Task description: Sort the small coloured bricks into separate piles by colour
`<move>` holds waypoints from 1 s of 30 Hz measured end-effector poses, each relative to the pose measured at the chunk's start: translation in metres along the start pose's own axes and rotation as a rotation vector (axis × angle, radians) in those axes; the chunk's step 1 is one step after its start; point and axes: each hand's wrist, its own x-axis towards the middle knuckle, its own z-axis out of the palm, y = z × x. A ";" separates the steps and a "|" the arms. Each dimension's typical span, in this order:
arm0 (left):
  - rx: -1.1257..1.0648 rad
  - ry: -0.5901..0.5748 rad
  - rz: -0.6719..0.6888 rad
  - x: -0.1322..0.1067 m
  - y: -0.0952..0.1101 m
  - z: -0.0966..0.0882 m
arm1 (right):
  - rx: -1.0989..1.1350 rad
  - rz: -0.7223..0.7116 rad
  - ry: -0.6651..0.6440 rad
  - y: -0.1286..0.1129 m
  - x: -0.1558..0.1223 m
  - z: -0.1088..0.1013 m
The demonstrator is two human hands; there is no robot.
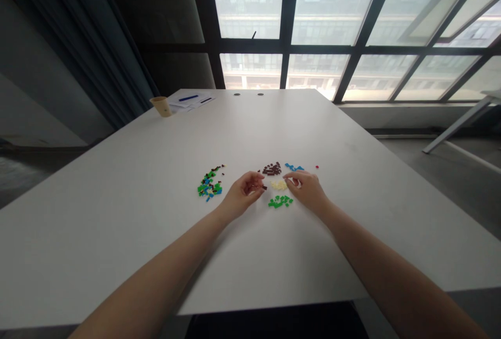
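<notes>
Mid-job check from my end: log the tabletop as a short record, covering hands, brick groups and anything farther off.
Left hand: dark brown piece at its fingertips; grip unclear
Right hand: fingertips beside cream pieces; any hold unclear
Other single-colour groups: dark brown group, blue pieces, green pieces nearest the wearer
Mixed-colour pile: left of the left hand
Lone piece: red piece, right of the blue
Far left: cup, papers, blue pen

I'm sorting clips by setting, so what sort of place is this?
Probably an office or meeting room: there is a large white table, with papers at its far left end, and framed windows beyond it.
</notes>
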 end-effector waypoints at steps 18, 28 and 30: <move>0.443 0.044 0.238 -0.003 0.008 0.000 | 0.071 -0.287 -0.005 -0.025 -0.010 0.002; 0.398 0.036 0.242 -0.004 0.009 0.000 | 0.089 -0.279 0.033 -0.031 -0.012 0.007; 0.396 0.023 0.246 -0.005 0.009 0.000 | 0.106 -0.282 0.036 -0.033 -0.012 0.007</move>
